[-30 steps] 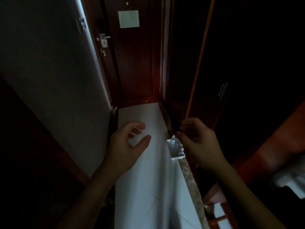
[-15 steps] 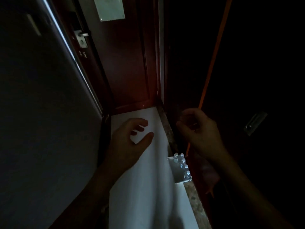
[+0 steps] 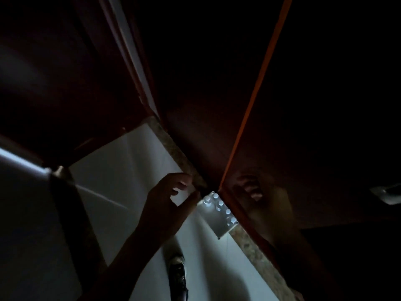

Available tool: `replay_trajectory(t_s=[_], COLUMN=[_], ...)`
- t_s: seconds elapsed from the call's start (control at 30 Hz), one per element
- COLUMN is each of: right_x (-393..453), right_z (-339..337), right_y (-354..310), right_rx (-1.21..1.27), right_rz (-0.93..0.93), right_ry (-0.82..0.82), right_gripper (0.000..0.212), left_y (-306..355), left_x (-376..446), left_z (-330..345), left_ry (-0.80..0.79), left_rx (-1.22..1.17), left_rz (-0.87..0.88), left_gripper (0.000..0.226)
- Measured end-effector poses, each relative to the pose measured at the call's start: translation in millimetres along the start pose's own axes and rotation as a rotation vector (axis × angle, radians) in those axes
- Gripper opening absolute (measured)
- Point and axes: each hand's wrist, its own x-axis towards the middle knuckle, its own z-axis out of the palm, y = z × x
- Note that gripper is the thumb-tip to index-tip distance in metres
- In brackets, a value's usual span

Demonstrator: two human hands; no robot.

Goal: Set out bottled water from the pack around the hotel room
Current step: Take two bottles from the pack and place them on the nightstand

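Dim light falls on a pale floor (image 3: 121, 170) edged by a speckled stone strip (image 3: 173, 146) beneath dark wood panels. Left of centre, the left hand (image 3: 167, 205) hovers empty, fingers curled apart. Just right of it, the pack of bottled water (image 3: 219, 211) sits on the floor against a wooden edge. Further right, the right hand (image 3: 258, 198) is shadowed, fingers loosely curled, holding nothing.

Both hands have dropped toward the pack (image 3: 218, 213); left hand (image 3: 167, 205) now just beside it.
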Motion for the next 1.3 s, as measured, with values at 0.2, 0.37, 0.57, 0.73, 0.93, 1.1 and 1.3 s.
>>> replay_trajectory(t_s=[0.2,0.37,0.57,0.73,0.93,1.1,1.3], right_x=[48,64,62,57,65,60,62], right_z=[56,131,241,302,326,318,274], right_y=[169,367,607,746,806,785,661], right_rx=[-0.02,-0.11,-0.216,-0.169,-0.152,-0.123,0.152], right_rz=[0.291,0.491,0.645,0.671,0.687,0.646,0.541], right_ry=[0.129,0.207,0.142,0.166,0.316,0.31,0.275], right_gripper=[0.032,0.034,0.066,0.087,0.083,0.073,0.058], left_y=[-157,-338,-558,-675,-705,-688,-579], left_x=[75,109,125,139,145,134,104], left_z=[107,232,377,458,498,476,390], left_ry=[-0.184,-0.267,-0.378,-0.42,-0.229,-0.243,-0.38], left_rx=[0.049,0.158,0.284,0.261,0.267,0.235,0.043], left_rz=[-0.117,-0.201,-0.261,-0.211,-0.132,-0.126,-0.246], left_gripper=[0.039,0.04,0.067,0.087,0.065,0.059,0.054])
